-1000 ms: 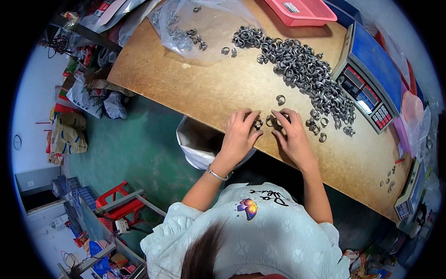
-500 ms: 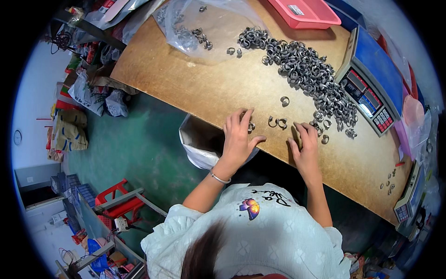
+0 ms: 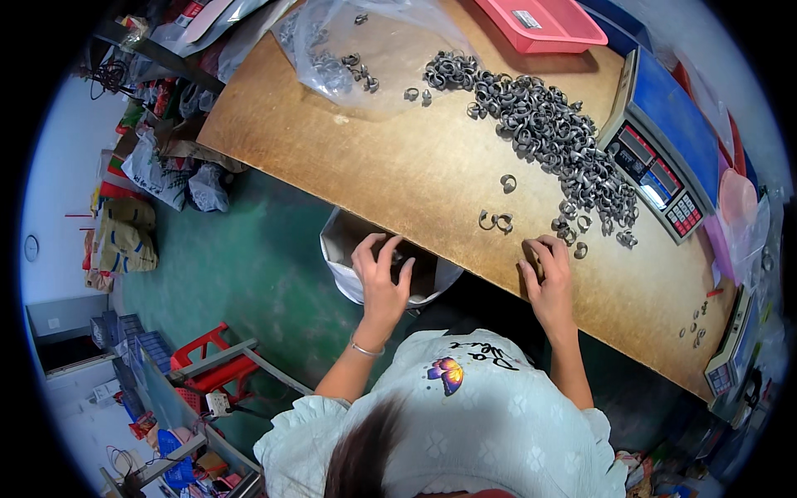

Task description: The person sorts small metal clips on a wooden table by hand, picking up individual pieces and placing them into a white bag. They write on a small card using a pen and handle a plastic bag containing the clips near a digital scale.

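The left hand (image 3: pixel 383 278) has moved off the counter (image 3: pixel 374 178) to hang over the open white sack (image 3: pixel 339 274) below its edge, thumb and fingers apart; the ring that was beside it is gone from the counter, though whether it lies in the sack I cannot tell; that leaves a pair of dark metal rings (image 3: pixel 496 221) between the hands, short of the ring pile (image 3: pixel 540 124); the right hand (image 3: pixel 548 270) rests at the edge, fingers curved, apart from the thumb.

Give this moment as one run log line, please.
left hand: over white container opening, grip unclear | right hand: at table edge, grip unclear | near: loose rings | rest: ring heap, scale, pink tray
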A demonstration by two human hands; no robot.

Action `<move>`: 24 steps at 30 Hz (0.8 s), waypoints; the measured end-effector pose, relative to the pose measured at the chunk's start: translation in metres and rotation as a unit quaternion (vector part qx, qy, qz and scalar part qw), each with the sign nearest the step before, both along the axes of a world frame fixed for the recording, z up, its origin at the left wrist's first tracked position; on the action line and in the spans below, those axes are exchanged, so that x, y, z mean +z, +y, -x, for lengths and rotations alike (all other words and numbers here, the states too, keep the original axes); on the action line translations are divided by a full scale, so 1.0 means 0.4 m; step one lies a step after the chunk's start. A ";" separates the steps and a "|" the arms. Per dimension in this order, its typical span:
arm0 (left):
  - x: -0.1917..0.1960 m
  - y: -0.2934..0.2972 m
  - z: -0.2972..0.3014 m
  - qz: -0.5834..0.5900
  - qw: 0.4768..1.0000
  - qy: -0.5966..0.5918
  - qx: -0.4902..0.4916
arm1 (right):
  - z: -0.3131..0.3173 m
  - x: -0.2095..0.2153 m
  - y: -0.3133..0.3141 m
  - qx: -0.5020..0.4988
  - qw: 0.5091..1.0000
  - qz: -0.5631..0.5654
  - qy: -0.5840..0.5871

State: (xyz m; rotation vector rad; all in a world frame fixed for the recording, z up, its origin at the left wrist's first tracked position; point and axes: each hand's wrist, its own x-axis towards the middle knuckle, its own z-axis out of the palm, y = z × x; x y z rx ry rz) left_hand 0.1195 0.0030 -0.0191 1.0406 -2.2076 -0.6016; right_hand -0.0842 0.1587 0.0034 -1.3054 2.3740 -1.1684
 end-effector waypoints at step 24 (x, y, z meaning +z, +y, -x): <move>0.064 0.007 0.119 -0.044 0.988 -0.028 -0.145 | 0.060 -0.017 0.039 -0.184 0.973 -0.002 0.137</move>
